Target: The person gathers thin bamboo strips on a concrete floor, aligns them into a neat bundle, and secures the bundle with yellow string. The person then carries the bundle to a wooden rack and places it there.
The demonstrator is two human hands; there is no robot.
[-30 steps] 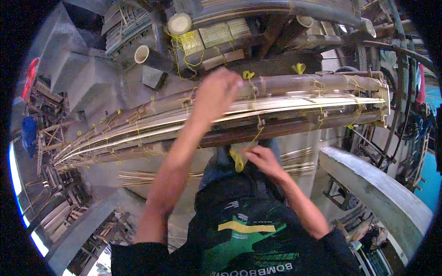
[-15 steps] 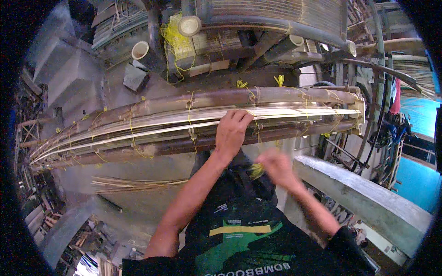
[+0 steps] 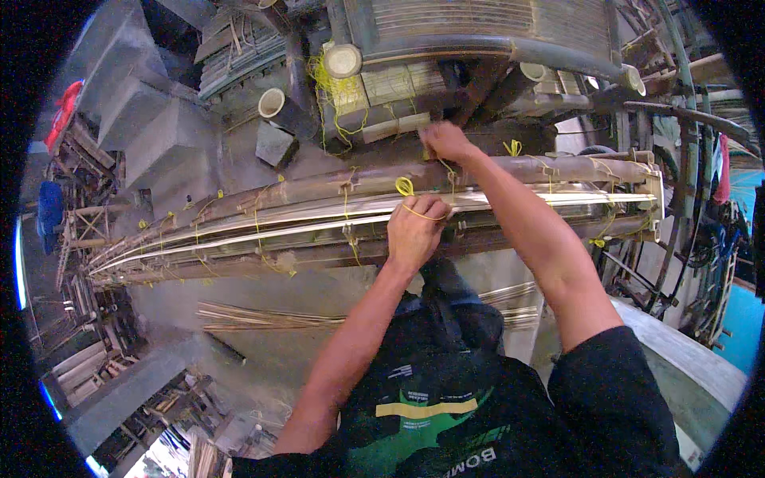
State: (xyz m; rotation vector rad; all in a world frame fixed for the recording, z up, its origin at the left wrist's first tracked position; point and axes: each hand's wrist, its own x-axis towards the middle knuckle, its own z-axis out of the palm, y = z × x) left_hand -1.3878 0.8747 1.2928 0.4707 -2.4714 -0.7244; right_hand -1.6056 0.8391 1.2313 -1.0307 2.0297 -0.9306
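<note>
Head view: a long bundle of bamboo poles and pale split strips (image 3: 263, 227) runs across mid-frame, rising left to right, bound at intervals with yellow ties. Step in hand, by judgement: lashing the bundle at its centre. Left hand (image 3: 414, 231) rests on the strips, fingers curled shut around a thin yellow string (image 3: 408, 195), looped just above the knuckles. Right hand (image 3: 448, 142), above the bundle, pinches what appears to be the string's far end. Next move likely calls for tension and knotting. Cut bamboo tubes (image 3: 272, 103) stand upper centre, hollow and round.
</note>
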